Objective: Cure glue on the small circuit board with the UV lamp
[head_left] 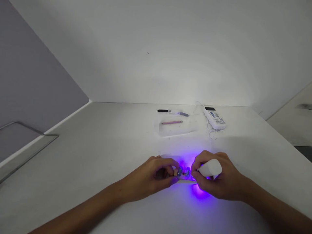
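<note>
My right hand [216, 180] is closed around a small white handheld UV lamp [212, 168], whose violet glow spreads over the tabletop in front of me. My left hand [156, 175] pinches the left end of a small clear strip [182, 175] between thumb and fingers. On that strip sit shiny bluish pieces [187, 172] that look like false nails, lit by the lamp. The strip's right end and the lamp's lit tip are hidden behind my right fingers.
A pink pen-like tool [172, 122] lies on a clear sheet [165, 131]. Behind it is a nail file [163, 111] with a grey end piece. To the right rests a white device [215, 118] with a dark screen and white cable. A thin metal frame [31, 152] stands at far left.
</note>
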A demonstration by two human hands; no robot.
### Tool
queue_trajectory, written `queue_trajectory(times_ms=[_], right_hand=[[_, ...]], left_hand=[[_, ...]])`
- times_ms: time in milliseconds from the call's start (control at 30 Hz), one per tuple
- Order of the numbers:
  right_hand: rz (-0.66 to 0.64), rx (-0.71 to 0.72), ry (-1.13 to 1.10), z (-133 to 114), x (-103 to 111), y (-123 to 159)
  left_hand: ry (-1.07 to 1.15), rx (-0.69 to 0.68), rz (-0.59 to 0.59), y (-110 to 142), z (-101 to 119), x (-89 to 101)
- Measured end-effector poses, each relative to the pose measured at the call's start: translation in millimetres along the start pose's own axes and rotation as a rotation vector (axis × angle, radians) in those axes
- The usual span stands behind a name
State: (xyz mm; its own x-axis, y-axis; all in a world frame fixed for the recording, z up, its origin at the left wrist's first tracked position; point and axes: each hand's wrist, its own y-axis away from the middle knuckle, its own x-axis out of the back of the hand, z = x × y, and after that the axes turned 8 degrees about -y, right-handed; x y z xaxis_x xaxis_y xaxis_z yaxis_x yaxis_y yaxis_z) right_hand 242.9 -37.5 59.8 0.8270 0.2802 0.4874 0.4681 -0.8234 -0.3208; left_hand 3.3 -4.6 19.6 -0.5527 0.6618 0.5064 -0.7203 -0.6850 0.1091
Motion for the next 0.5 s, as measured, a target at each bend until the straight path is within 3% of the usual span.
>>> queue_trajectory(times_ms=[500], right_hand=[[-0.013, -0.01, -0.006, -1.1, 0.6, 0.0]], left_hand=[[-0.024, -0.02, 0.003, 0.8, 1.7, 0.0]])
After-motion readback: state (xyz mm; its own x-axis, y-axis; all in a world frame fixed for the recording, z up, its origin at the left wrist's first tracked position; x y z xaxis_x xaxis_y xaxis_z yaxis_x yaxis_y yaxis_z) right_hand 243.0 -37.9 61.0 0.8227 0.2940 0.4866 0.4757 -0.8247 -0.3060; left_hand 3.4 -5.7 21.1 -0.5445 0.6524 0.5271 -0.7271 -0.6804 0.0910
